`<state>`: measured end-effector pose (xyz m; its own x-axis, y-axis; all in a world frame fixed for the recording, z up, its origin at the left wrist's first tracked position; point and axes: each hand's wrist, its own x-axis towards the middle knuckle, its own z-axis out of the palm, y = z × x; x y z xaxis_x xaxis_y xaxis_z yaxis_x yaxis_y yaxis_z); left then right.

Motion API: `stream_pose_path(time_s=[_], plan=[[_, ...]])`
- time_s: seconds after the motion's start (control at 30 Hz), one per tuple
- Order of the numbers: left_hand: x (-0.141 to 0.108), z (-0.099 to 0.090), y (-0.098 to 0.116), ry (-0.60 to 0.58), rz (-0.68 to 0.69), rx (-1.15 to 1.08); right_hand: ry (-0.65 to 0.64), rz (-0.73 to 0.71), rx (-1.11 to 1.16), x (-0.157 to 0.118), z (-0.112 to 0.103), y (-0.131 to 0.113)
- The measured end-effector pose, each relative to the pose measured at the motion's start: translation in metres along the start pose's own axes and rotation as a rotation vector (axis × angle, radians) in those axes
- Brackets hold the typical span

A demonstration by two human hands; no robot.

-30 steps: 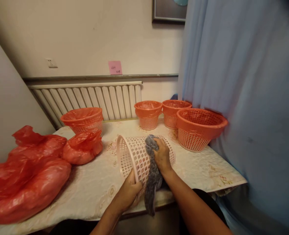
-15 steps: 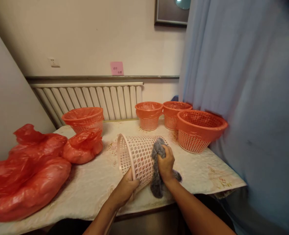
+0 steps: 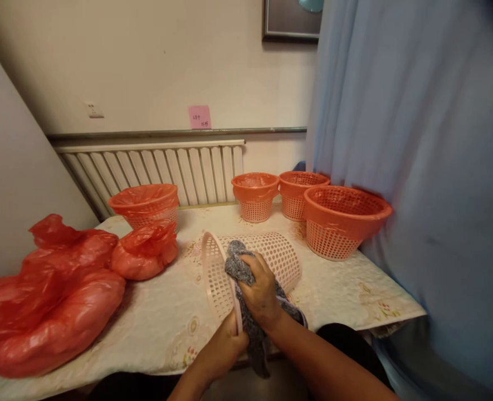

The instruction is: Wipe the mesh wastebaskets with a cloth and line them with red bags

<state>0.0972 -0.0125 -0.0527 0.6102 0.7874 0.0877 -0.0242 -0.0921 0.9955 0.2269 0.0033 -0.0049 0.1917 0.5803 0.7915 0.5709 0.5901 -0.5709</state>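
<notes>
A pale pink plastic wastebasket (image 3: 283,259) with a wall full of holes lies on its side, its mouth facing left. My left hand (image 3: 225,345) grips its rim at the near lower edge, fingers inside and thumb outside. Bunched in my right hand (image 3: 260,289) is a grey cloth (image 3: 240,266), pressed on the basket's outer wall close to the rim. Part of the cloth hangs down past the table edge. My hand and the cloth hide the middle of the basket's near side.
Red-bag-lined wastebaskets stand at back left (image 3: 144,203), back middle (image 3: 255,195), behind it to the right (image 3: 298,197), and at right (image 3: 333,234). Stuffed red plastic bags (image 3: 62,312) lie at left on the patterned tablecloth (image 3: 162,328). A blue curtain (image 3: 417,167) hangs at right.
My right hand has slid the cloth leftward along the basket wall, from the base end to near the rim. My left hand keeps hold of the rim, slightly lower and further right.
</notes>
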Motion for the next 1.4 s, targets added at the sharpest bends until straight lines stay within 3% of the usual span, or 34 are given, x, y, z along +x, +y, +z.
stream_pose_path(time_s=[0.17, 0.33, 0.47, 0.57, 0.67, 0.8, 0.9, 1.0, 1.1, 1.3, 1.4], plan=[[-0.002, 0.004, 0.001, -0.023, 0.002, -0.001, -0.017, 0.041, -0.011, 0.003, -0.006, -0.001], [0.015, 0.003, 0.032, 0.126, 0.070, -0.074, 0.013, -0.004, -0.016, -0.001, -0.004, 0.006], [0.022, 0.012, 0.046, 0.147, 0.070, -0.207, -0.004, -0.015, -0.052, 0.002, -0.005, 0.016], [0.021, 0.014, 0.044, 0.138, 0.035, -0.258, 0.005, 0.010, -0.108, 0.012, -0.011, 0.041], [0.020, 0.009, 0.035, 0.116, 0.049, -0.245, 0.072, 0.078, -0.194, 0.024, -0.028, 0.082], [0.020, -0.002, 0.024, 0.118, 0.069, -0.122, 0.244, 0.229, -0.348, 0.031, -0.059, 0.134], [0.021, -0.008, 0.024, 0.126, 0.065, -0.091, 0.370, 0.313, -0.394, 0.027, -0.070, 0.150], [0.024, -0.012, 0.030, 0.109, 0.053, -0.128, 0.404, 0.321, -0.399, 0.015, -0.060, 0.141], [0.028, -0.015, 0.035, 0.087, 0.047, -0.148, 0.340, 0.260, -0.349, -0.002, -0.037, 0.113], [0.031, -0.019, 0.035, 0.065, 0.047, -0.119, 0.113, -0.015, -0.083, -0.028, 0.004, 0.040], [0.026, -0.018, 0.028, 0.086, 0.048, 0.011, 0.092, -0.118, 0.006, -0.028, 0.013, 0.018]])
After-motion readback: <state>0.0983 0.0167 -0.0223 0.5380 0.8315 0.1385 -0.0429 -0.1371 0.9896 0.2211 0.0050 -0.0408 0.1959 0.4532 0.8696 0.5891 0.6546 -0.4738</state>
